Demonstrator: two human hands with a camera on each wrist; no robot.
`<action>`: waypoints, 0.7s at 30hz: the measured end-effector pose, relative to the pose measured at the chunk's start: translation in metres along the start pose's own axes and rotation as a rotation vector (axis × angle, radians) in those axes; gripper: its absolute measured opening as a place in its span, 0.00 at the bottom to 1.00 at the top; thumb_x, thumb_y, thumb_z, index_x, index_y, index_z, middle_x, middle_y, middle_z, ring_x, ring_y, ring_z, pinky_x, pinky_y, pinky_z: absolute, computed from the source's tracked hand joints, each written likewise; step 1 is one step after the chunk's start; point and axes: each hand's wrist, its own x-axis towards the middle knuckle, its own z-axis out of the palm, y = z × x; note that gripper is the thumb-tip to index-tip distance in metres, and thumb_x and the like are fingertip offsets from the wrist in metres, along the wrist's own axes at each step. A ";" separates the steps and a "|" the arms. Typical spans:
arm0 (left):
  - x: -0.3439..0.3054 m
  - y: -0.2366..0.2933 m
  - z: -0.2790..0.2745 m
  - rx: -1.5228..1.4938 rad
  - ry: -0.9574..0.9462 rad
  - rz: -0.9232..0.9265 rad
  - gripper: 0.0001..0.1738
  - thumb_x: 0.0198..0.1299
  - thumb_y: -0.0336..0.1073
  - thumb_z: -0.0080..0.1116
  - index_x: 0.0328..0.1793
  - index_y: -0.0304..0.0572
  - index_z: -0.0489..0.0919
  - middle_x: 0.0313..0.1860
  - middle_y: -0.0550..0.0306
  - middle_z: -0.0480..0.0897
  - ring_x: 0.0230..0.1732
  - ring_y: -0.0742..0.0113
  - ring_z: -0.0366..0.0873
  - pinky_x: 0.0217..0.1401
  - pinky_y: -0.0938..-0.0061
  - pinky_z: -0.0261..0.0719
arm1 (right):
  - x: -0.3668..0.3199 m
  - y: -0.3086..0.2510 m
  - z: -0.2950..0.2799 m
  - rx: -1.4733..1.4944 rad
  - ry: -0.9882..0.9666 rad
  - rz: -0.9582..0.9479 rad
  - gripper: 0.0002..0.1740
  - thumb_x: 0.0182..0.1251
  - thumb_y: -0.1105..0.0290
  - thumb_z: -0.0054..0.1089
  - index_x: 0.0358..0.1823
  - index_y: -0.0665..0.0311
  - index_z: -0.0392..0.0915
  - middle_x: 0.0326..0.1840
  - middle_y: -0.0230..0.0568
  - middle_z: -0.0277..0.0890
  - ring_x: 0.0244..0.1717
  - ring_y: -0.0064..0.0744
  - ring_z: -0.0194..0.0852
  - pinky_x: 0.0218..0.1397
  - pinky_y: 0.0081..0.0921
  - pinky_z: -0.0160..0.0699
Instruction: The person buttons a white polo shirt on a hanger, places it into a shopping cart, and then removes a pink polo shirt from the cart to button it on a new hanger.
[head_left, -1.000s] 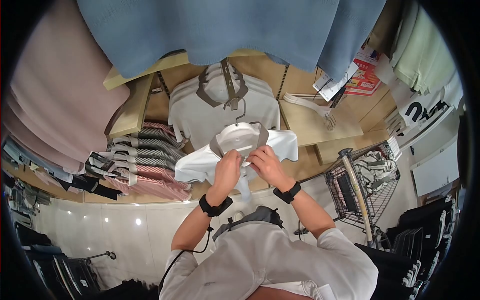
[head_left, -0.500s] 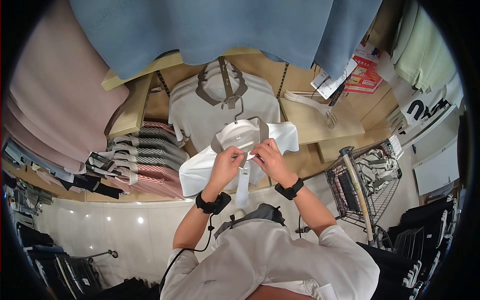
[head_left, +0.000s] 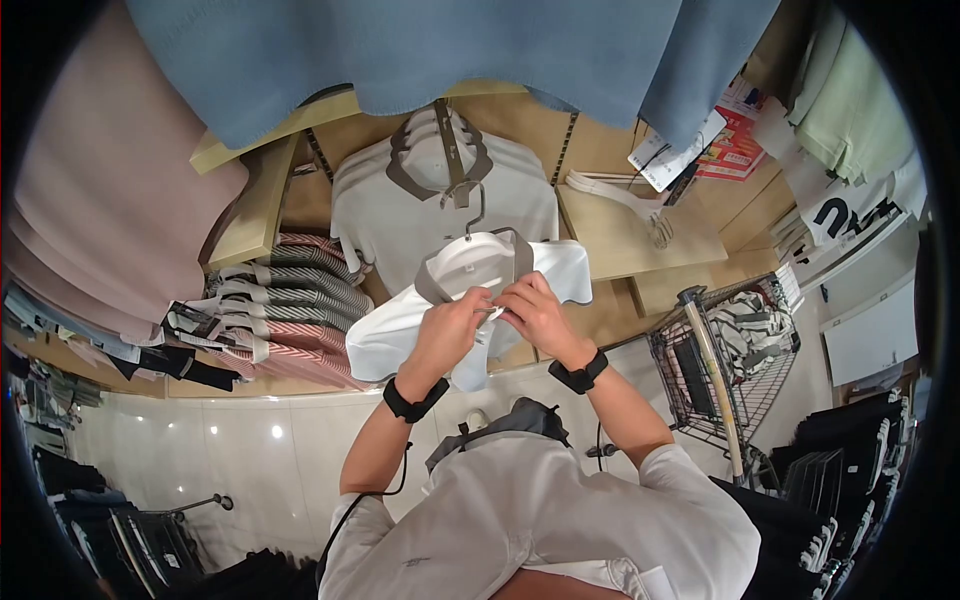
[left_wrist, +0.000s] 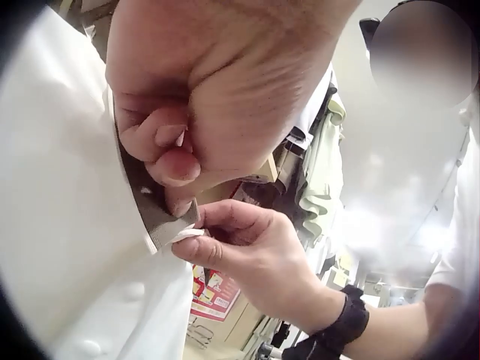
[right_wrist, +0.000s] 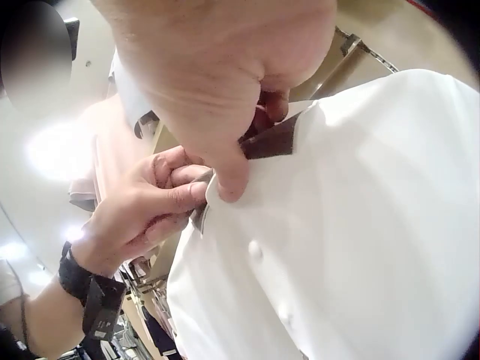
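Note:
A white polo shirt with a grey-brown collar hangs on a hanger in front of me. My left hand pinches the collar edge at the button placket. My right hand pinches the opposite placket edge right beside it, fingertips almost touching. White buttons run down the shirt front. Both wrists wear black bands.
More white polos hang on the wall rail behind. Striped shirts hang to the left, blue and pink knitwear above. A wire shopping cart with clothes stands at right. Wooden shelves flank the rack.
The hands have drawn closer together at the collar and risen slightly. The hanging placket strip seen below the hands earlier is now gathered up against the shirt.

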 end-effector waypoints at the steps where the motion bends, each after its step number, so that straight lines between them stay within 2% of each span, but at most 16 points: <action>1: -0.002 0.001 0.000 0.038 -0.027 0.009 0.14 0.60 0.26 0.58 0.53 0.41 0.73 0.38 0.54 0.87 0.39 0.52 0.85 0.37 0.65 0.81 | 0.000 -0.001 0.000 0.002 -0.003 -0.001 0.19 0.42 0.78 0.73 0.39 0.63 0.81 0.39 0.36 0.77 0.44 0.42 0.70 0.46 0.31 0.75; 3: -0.002 0.001 -0.001 0.078 -0.046 0.021 0.14 0.60 0.26 0.57 0.53 0.42 0.73 0.38 0.54 0.87 0.39 0.53 0.85 0.36 0.64 0.81 | 0.005 0.000 -0.002 -0.034 -0.052 -0.036 0.14 0.45 0.76 0.72 0.35 0.63 0.81 0.37 0.34 0.77 0.44 0.41 0.70 0.48 0.31 0.76; 9: -0.004 -0.002 0.000 0.067 -0.010 0.031 0.13 0.60 0.27 0.57 0.51 0.42 0.73 0.38 0.55 0.87 0.39 0.53 0.85 0.35 0.64 0.81 | 0.010 0.000 0.000 -0.020 -0.071 0.005 0.12 0.43 0.76 0.72 0.32 0.63 0.81 0.33 0.34 0.77 0.43 0.41 0.70 0.49 0.30 0.75; 11: -0.005 -0.003 0.002 0.130 -0.054 0.002 0.13 0.60 0.27 0.57 0.51 0.42 0.72 0.38 0.55 0.87 0.39 0.52 0.85 0.35 0.64 0.81 | 0.012 0.000 0.000 -0.028 -0.096 -0.002 0.12 0.43 0.75 0.72 0.32 0.63 0.81 0.34 0.34 0.77 0.43 0.41 0.70 0.49 0.31 0.74; 19: -0.011 -0.012 0.007 0.104 -0.005 -0.030 0.13 0.61 0.26 0.57 0.51 0.42 0.72 0.41 0.54 0.86 0.40 0.50 0.84 0.36 0.62 0.81 | 0.013 -0.004 0.003 -0.029 -0.145 0.057 0.13 0.43 0.76 0.72 0.33 0.63 0.81 0.35 0.34 0.77 0.43 0.41 0.70 0.48 0.31 0.74; 21: -0.016 -0.010 0.009 0.090 0.001 -0.058 0.13 0.61 0.26 0.57 0.52 0.42 0.72 0.42 0.54 0.86 0.40 0.50 0.84 0.36 0.62 0.81 | 0.014 -0.007 0.002 -0.046 -0.172 0.055 0.15 0.45 0.75 0.72 0.37 0.63 0.81 0.37 0.35 0.77 0.43 0.41 0.70 0.49 0.32 0.74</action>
